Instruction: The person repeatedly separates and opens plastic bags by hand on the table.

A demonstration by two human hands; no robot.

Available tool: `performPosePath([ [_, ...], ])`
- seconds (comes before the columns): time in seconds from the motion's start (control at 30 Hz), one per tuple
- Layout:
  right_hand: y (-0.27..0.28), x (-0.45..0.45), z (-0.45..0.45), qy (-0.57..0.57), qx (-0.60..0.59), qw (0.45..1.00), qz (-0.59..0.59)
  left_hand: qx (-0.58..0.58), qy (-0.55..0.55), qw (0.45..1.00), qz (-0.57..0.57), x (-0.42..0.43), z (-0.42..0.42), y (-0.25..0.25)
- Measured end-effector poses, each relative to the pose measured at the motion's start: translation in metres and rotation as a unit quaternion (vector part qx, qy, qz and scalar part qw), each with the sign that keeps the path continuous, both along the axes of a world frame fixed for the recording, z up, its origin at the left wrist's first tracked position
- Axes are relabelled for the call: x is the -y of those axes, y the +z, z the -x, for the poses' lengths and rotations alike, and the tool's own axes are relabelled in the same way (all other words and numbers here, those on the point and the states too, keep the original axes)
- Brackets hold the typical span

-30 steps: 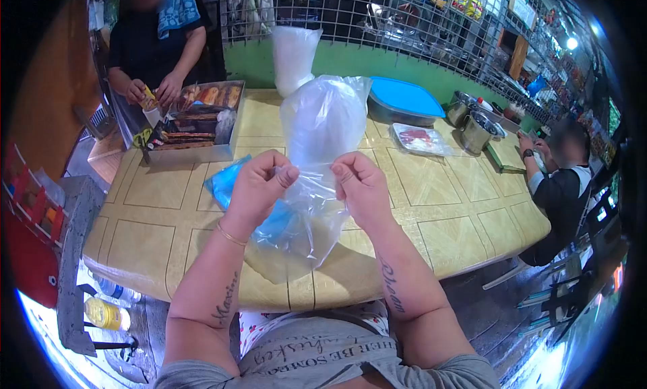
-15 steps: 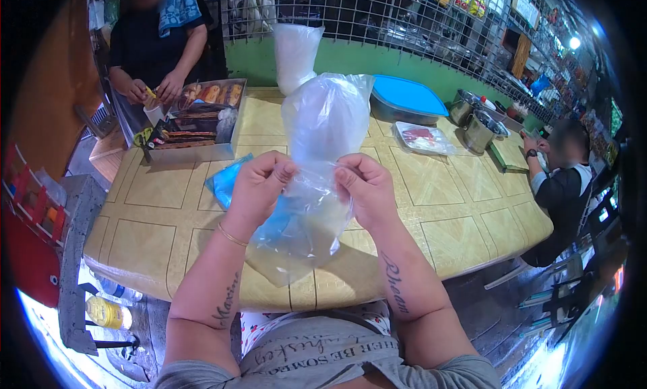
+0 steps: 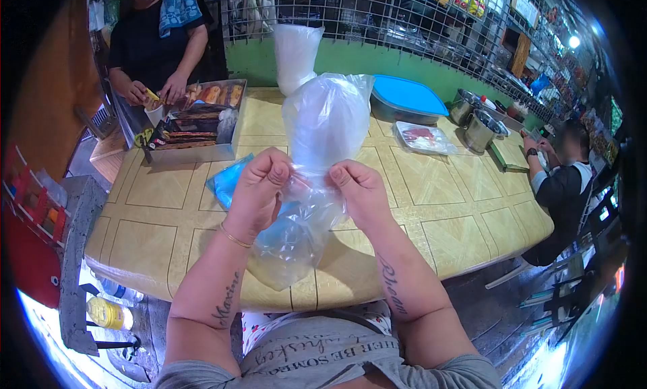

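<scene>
A thin clear plastic bag (image 3: 296, 237) hangs and spreads over the near side of the table, crinkled between my hands. My left hand (image 3: 261, 187) pinches its upper edge, thumb against curled fingers. On the opposite side, my right hand (image 3: 360, 190) is closed on the same edge in a similar pinch. Just behind my hands stands a tall plastic bag full of whitish, translucent material (image 3: 327, 116). Its lower end is partly hidden by the held bag. Beside my left hand lies a flat blue packet (image 3: 228, 181), partly covered by my wrist.
A metal tray of grilled food (image 3: 195, 130) stands at the left, where a co-worker (image 3: 158, 45) handles a cup. Behind is another plastic-wrapped bundle (image 3: 296, 55). To the right are a blue-lidded container (image 3: 409, 96), a clear pack (image 3: 424, 138), metal pots (image 3: 480, 132) and a seated person (image 3: 566, 180).
My hands have shifted slightly, and the upper edge of the clear bag is more gathered between them. The co-worker at the left has moved the hands a little around the cup.
</scene>
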State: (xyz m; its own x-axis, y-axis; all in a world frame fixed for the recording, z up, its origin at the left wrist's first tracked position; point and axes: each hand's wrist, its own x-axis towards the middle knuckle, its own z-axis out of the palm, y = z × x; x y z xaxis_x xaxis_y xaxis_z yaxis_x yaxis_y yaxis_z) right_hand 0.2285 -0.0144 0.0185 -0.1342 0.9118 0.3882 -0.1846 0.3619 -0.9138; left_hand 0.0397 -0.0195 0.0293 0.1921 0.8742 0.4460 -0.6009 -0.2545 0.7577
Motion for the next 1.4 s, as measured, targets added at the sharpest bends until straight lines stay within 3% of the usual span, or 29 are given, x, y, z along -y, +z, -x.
performPosePath([
  [0.1, 0.004, 0.003, 0.0, 0.034, -0.135, 0.99, 0.014, -0.058, -0.082, 0.995, -0.006, -0.005, 0.01, -0.005],
  [0.2, 0.006, 0.003, -0.003, 0.087, -0.242, 0.966, 0.038, -0.233, -0.05, 0.971, -0.021, -0.006, 0.014, -0.001],
  [0.3, -0.002, -0.005, -0.013, 0.2, -0.276, 0.939, 0.05, -0.278, 0.012, 0.957, -0.084, -0.014, 0.01, -0.013],
  [0.33, -0.005, -0.008, -0.019, 0.249, -0.28, 0.926, 0.054, -0.23, 0.02, 0.97, -0.078, -0.011, 0.008, -0.011],
  [0.4, -0.004, -0.01, -0.028, 0.209, -0.185, 0.958, 0.072, -0.132, 0.033, 0.988, -0.068, -0.005, 0.004, -0.003],
  [0.47, 0.003, -0.006, -0.034, 0.21, -0.213, 0.951, 0.079, -0.044, -0.045, 0.997, -0.048, -0.011, 0.017, -0.003],
  [0.53, 0.024, 0.007, -0.034, 0.256, -0.358, 0.895, 0.075, 0.042, -0.079, 0.995, -0.042, -0.015, 0.027, -0.003],
  [0.67, 0.028, -0.018, -0.046, 0.406, -0.395, 0.824, -0.017, 0.109, -0.082, 0.991, -0.012, -0.024, 0.031, 0.005],
  [0.77, 0.05, -0.029, -0.054, 0.299, -0.37, 0.877, 0.06, 0.122, -0.091, 0.988, -0.036, -0.033, 0.03, 0.024],
  [0.87, 0.093, -0.033, -0.05, 0.248, -0.325, 0.912, 0.02, 0.11, -0.091, 0.989, -0.049, -0.043, 0.016, 0.061],
  [1.0, 0.115, -0.079, -0.062, 0.268, -0.26, 0.927, -0.014, 0.061, -0.089, 0.992, -0.06, -0.08, 0.012, 0.078],
  [1.1, 0.097, -0.079, -0.06, 0.13, -0.276, 0.952, 0.041, 0.051, -0.131, 0.989, 0.033, -0.079, 0.005, 0.072],
  [1.2, 0.047, -0.081, -0.064, 0.237, -0.4, 0.881, 0.089, 0.026, -0.099, 0.98, 0.171, -0.052, -0.001, 0.052],
  [1.23, 0.022, -0.084, -0.065, 0.227, -0.386, 0.887, 0.114, 0.007, -0.053, 0.982, 0.182, -0.051, 0.002, 0.03],
  [1.3, -0.024, -0.089, -0.065, 0.208, -0.36, 0.893, 0.172, -0.034, -0.071, 0.975, 0.206, -0.061, 0.01, -0.017],
  [1.4, -0.047, -0.1, -0.062, 0.269, -0.21, 0.912, 0.228, -0.159, -0.036, 0.947, 0.277, -0.066, 0.011, -0.045],
])
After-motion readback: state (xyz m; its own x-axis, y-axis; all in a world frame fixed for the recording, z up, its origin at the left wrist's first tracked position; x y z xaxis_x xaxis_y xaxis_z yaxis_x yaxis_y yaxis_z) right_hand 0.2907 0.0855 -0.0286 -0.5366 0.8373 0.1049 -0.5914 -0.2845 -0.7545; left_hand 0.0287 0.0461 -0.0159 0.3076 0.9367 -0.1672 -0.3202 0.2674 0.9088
